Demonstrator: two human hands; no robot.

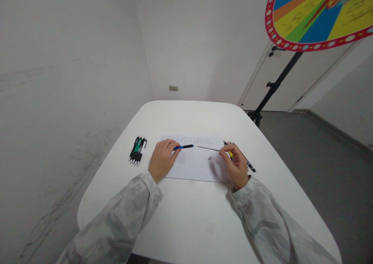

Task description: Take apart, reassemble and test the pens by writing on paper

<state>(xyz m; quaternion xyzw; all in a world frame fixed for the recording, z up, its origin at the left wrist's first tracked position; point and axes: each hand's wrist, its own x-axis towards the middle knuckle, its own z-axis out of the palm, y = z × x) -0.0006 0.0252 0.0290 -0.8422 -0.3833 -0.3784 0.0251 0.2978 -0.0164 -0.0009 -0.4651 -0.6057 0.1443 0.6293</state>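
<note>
Between the thumb and fingers of my left hand point(164, 157) is a blue pen barrel point(184, 146) with a black grip, its open end facing right. My right hand point(234, 163) pinches a thin dark pen refill point(209, 148), whose tip points left toward the barrel with a small gap between them. Below the refill, a small metallic pen tip point(209, 158) lies on a sheet of paper point(189, 166) bearing lines of writing at its top. Both hands are over the paper.
Several black and green pens point(136, 151) lie side by side at the table's left. More pens point(250, 166), partly hidden by my right hand, lie at the right. The white table point(186, 116) has rounded corners. Beyond it stands a colourful wheel point(314, 19) on a black stand.
</note>
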